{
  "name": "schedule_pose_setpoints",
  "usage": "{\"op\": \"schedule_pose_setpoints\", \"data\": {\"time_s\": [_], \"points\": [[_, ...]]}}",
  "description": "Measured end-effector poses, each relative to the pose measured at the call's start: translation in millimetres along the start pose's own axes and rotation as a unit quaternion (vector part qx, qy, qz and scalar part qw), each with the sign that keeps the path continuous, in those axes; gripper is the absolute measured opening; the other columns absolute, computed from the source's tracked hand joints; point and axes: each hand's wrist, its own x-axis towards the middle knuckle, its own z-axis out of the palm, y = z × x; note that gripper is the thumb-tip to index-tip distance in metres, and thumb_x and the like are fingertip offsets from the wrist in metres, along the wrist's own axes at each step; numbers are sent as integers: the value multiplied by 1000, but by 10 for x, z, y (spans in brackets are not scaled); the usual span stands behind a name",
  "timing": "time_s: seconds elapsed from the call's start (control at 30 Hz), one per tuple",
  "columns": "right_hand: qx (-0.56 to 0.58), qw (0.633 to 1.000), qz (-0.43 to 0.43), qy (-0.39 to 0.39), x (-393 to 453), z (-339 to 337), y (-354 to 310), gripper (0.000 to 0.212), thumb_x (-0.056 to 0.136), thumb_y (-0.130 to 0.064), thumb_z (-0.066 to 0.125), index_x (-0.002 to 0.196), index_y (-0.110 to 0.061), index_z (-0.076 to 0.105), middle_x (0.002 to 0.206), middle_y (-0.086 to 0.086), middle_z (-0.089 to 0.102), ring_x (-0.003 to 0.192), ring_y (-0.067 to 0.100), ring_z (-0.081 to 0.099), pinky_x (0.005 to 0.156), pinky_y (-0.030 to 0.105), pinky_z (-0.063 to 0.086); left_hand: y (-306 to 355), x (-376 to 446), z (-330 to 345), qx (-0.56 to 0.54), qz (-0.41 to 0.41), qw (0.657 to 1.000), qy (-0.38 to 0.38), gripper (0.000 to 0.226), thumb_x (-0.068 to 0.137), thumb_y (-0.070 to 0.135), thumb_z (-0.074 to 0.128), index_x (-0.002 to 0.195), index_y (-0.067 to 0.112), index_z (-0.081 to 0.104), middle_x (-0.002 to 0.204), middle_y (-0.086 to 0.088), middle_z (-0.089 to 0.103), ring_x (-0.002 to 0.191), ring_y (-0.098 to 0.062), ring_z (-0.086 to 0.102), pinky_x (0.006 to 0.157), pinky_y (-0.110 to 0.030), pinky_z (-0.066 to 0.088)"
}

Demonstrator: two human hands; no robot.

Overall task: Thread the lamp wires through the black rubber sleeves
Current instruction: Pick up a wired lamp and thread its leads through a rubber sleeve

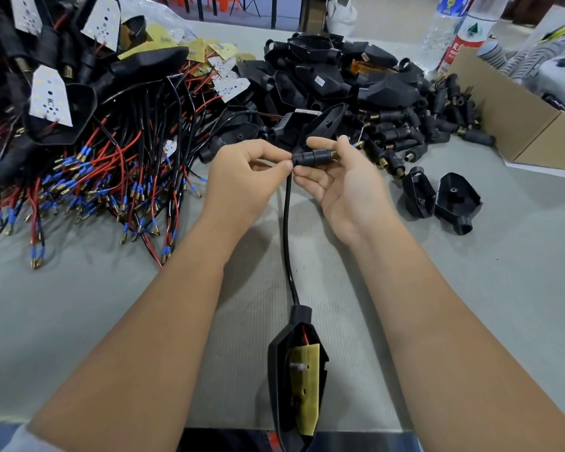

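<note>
A black rubber sleeve (312,156) with a brass threaded tip lies horizontally between my hands above the table's middle. My right hand (340,181) pinches it from the right side. My left hand (245,172) pinches the black lamp wire (287,230) right at the sleeve's left end. The wire runs down to a black lamp housing (296,373) with a yellow circuit board inside, lying at the near table edge between my forearms.
A heap of lamps with red and black wires (111,171) fills the left. Empty black housings (333,76) and loose rubber sleeves (415,132) pile up at the back right. Two housings (444,200) lie at right, beside a cardboard box (516,125) and water bottles (450,31).
</note>
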Motion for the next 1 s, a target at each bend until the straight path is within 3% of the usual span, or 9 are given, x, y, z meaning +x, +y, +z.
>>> {"op": "schedule_pose_setpoints", "data": {"time_s": [0.1,0.27,0.43,0.57,0.73,0.83,1.0], "points": [[10,1000,7,-9,-4,-10,-7,46,109,-31,28,100,-4,64,73,9,71,61,16,67,70,28,60,0,3,14,-7,-10,1000,14,10,86,5,65,88,12,72,76,10,67,66,6,60,66,-7,45],[38,999,18,-18,-6,-24,-18,56,108,-38,21,104,-3,64,82,16,69,63,19,67,67,29,60,-22,20,8,-29,-33,998,33,15,86,9,68,80,23,68,74,13,66,66,7,60,67,-9,45],[36,999,16,-25,-17,-26,-22,54,109,-36,21,106,-3,64,76,12,71,64,20,67,66,28,59,5,2,-26,-37,-26,999,17,5,85,5,70,89,6,74,78,3,70,69,4,62,70,-11,47],[29,999,11,-30,-19,-24,-24,52,109,-35,22,107,-4,63,74,9,70,62,17,67,65,26,59,29,-8,-41,-32,-16,999,-11,10,88,6,67,95,5,75,87,-4,73,79,-2,65,76,-13,49],[46,999,20,-20,-4,-22,-30,53,109,-36,22,107,-4,64,88,16,69,66,19,70,67,27,60,0,14,-25,-65,-49,997,-17,16,91,5,62,96,15,73,76,13,69,70,6,61,71,-11,45],[57,998,26,-17,-5,-23,-33,52,109,-36,23,107,-4,64,91,17,70,70,21,71,67,28,60,-21,11,-4,-91,-65,994,-20,17,91,4,62,100,16,69,85,6,71,78,-2,67,74,-20,54],[59,998,28,-13,-10,-21,-34,51,109,-35,24,110,-3,63,88,17,72,71,22,73,65,28,59,-43,22,-8,-124,-87,988,13,13,86,5,70,96,13,68,88,-4,72,81,-8,69,71,-17,53]]}}
